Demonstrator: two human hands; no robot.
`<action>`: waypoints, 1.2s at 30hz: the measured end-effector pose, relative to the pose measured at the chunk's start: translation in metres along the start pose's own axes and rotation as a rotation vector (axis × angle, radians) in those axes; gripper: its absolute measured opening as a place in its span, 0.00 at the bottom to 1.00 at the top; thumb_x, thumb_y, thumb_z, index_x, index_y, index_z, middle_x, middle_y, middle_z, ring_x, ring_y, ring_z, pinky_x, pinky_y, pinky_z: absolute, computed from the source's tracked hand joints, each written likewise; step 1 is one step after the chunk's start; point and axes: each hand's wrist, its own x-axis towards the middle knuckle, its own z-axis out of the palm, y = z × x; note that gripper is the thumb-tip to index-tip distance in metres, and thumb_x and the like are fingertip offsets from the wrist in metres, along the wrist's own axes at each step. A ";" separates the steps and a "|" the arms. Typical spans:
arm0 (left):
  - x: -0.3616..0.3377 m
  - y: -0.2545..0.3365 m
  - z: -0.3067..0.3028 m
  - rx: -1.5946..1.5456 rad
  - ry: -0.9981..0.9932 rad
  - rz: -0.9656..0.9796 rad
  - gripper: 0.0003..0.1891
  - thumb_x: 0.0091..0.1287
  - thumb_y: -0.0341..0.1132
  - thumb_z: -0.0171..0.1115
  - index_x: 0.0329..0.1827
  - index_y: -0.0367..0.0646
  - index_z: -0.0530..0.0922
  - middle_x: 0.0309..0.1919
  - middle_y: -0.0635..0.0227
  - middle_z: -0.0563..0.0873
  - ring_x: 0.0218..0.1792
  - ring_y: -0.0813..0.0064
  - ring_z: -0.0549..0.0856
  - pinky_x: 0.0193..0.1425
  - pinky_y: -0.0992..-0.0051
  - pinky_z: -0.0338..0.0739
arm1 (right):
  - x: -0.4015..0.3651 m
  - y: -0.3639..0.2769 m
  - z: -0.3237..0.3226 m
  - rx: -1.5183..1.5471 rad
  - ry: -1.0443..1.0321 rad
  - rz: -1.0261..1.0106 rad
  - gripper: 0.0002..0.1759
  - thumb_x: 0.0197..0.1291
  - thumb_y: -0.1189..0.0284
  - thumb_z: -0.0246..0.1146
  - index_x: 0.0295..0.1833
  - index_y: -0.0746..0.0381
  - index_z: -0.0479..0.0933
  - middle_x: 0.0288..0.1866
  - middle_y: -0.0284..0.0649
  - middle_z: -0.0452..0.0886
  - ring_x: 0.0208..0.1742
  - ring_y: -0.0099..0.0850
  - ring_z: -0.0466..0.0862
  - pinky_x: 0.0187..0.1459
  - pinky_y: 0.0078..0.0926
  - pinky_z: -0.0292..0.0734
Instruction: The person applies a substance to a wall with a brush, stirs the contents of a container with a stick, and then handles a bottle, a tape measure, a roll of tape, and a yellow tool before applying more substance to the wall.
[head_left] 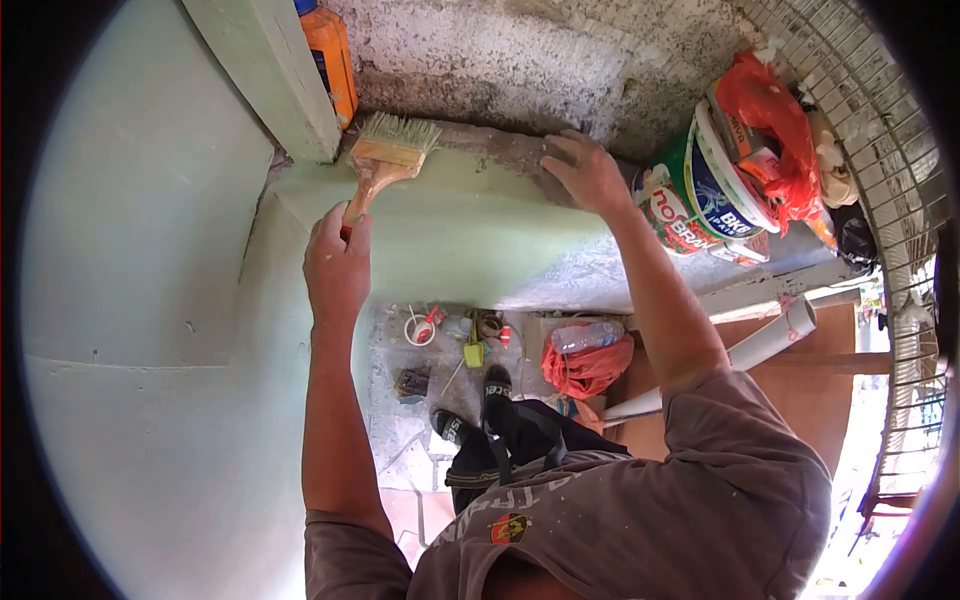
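Observation:
My left hand [338, 258] is wrapped round the handle of a wide paintbrush [388, 157]. The brush's pale bristles point up toward the back edge of a light green ledge [450, 220], near the foot of a green post [270, 70]. Farther right, my right hand [585, 172] is over the back part of the ledge with its fingers apart and nothing in them. Whether its fingertips touch the surface is unclear. Just right of that hand stands a paint bucket [705, 190] with boxes and a red plastic bag in it.
An orange bottle [332, 60] stands behind the post. A rough grey wall [500, 60] runs along the back, with a wire rack [890, 150] at right. On the floor are a white cup [419, 329], a red bag [588, 368] and a long white pipe [770, 340].

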 end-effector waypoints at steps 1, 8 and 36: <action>-0.002 -0.001 -0.001 -0.015 -0.005 0.004 0.20 0.74 0.44 0.63 0.60 0.39 0.82 0.44 0.55 0.86 0.44 0.56 0.85 0.52 0.59 0.78 | -0.003 0.006 0.003 0.004 -0.047 0.032 0.24 0.64 0.58 0.69 0.61 0.61 0.85 0.67 0.55 0.81 0.68 0.52 0.81 0.70 0.41 0.75; -0.010 0.015 -0.002 -0.098 0.023 -0.023 0.19 0.73 0.41 0.64 0.60 0.38 0.82 0.44 0.55 0.85 0.43 0.57 0.85 0.50 0.60 0.79 | 0.014 0.002 -0.010 0.156 -0.017 0.212 0.21 0.63 0.60 0.71 0.57 0.60 0.87 0.65 0.53 0.83 0.66 0.49 0.83 0.68 0.39 0.76; -0.036 0.080 0.019 -0.085 -0.013 0.393 0.25 0.71 0.39 0.67 0.69 0.40 0.77 0.65 0.49 0.82 0.65 0.47 0.81 0.70 0.55 0.75 | 0.115 -0.165 0.012 0.520 -0.273 -0.192 0.19 0.62 0.55 0.72 0.52 0.55 0.88 0.42 0.41 0.91 0.42 0.33 0.89 0.50 0.33 0.83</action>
